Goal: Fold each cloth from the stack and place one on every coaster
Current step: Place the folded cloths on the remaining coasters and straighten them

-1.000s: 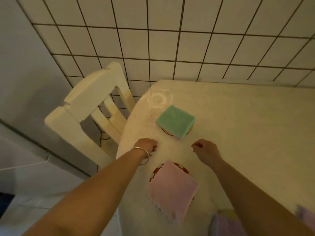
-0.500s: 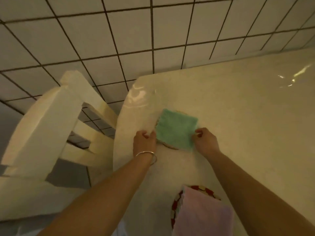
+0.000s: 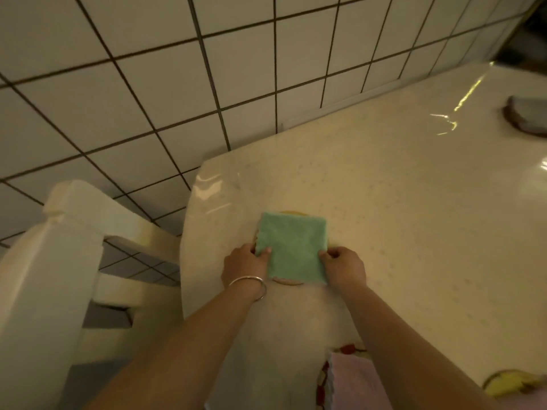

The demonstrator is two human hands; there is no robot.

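Observation:
A folded green cloth (image 3: 293, 247) lies square on a round coaster (image 3: 288, 282) whose rim peeks out at the near and far sides. My left hand (image 3: 244, 263) pinches the cloth's near left edge, a bangle on its wrist. At the near right corner my right hand (image 3: 344, 266) pinches the cloth with curled fingers. A folded pink cloth (image 3: 352, 383) rests on a red-patterned coaster (image 3: 321, 380) at the bottom edge, partly hidden by my right forearm. A yellow coaster (image 3: 503, 381) shows at the lower right.
The cream table (image 3: 399, 208) has a rounded left corner beside a cream wooden chair (image 3: 59, 261). White floor tiles lie beyond. A dark coaster with a greyish cloth (image 3: 527, 115) sits at the far right edge.
Both hands moved from the table in front of the green cloth onto its near corners. The cloth has turned from skewed to square on its coaster. The view shifted forward and right.

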